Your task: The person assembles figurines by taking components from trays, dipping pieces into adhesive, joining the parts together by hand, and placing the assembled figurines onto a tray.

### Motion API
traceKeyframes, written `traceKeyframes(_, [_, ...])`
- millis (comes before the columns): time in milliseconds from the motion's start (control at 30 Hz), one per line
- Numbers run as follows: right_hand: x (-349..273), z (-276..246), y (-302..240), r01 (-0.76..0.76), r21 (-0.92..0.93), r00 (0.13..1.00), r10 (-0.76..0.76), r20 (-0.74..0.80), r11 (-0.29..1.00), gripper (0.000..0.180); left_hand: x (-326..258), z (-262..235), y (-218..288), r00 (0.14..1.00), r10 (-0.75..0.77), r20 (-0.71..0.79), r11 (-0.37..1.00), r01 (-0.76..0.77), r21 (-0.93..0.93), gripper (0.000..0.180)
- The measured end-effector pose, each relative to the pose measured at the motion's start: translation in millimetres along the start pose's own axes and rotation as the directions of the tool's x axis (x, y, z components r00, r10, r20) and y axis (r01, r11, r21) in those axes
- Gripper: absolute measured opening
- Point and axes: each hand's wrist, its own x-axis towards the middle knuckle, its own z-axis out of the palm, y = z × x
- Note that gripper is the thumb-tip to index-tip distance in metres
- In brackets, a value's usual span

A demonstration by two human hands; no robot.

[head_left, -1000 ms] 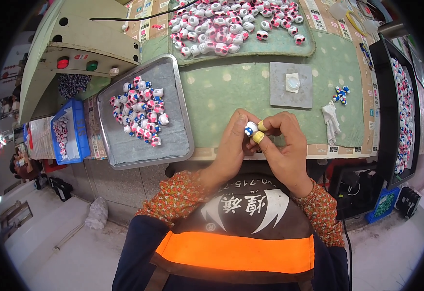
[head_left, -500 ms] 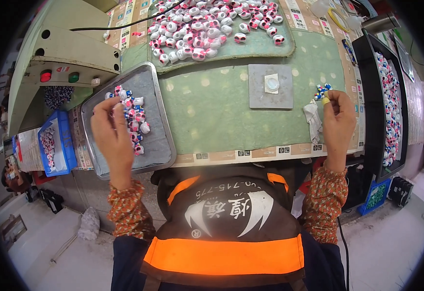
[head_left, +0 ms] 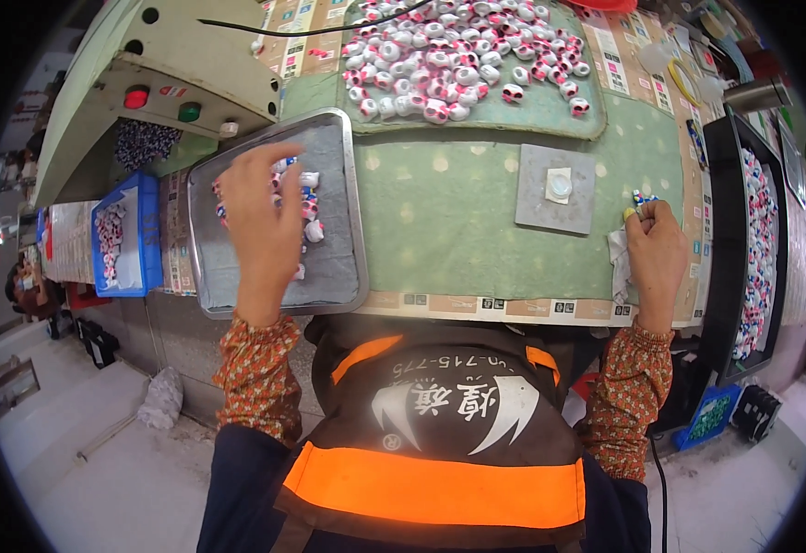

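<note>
My left hand [head_left: 265, 217] is over the metal tray [head_left: 360, 249] with its fingers stretched and thumb apart; I see nothing held in it. Under and beside it on the tray's grey lining lie small white, pink and blue figure-like pieces [head_left: 313, 230], partly hidden by the hand. At the right of the green work surface, my right hand [head_left: 658, 249] has its fingertips pinched together, one wearing a yellow finger cover. They touch a small cluster of blue-and-white pieces [head_left: 641, 198]; what is between them is hidden. Beside that hand lies a crumpled white cloth [head_left: 620, 265].
A green tray [head_left: 597, 126] heaped with white-and-pink pieces stands at the far side. A grey square plate [head_left: 555, 217] with a round pale disc lies centre right. A machine housing [head_left: 205, 88] with buttons overhangs at left. A black bin [head_left: 730, 276] and blue bin [head_left: 149, 240] flank the table.
The view has shifted, so the table appears further right. My left hand's fingers have gone from closed together at the tray's pieces to spread apart. My right hand remains by the blue-and-white cluster.
</note>
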Motion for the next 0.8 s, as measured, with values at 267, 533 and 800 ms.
traceKeyframes(267, [-10.9,-0.8,-33.2,0.1,0.456,0.993,-0.114,0.004,0.884,0.02,60.0,54.2,57.3,0.968,0.207,0.14,0.976,-0.195,-0.095,0.013])
traceKeyframes(533, [-7.9,9.3,-25.9,0.314,0.274,0.949,-0.299,-0.096,0.909,0.017,63.4,89.5,63.6,0.954,0.22,0.206,0.966,-0.242,0.088,0.029])
traceKeyframes(800, [-5.7,12.5,-24.5,0.498,0.037,0.864,-0.492,-0.108,0.867,0.019,63.9,76.3,72.3,0.93,-0.054,0.364,0.978,0.124,-0.17,0.026])
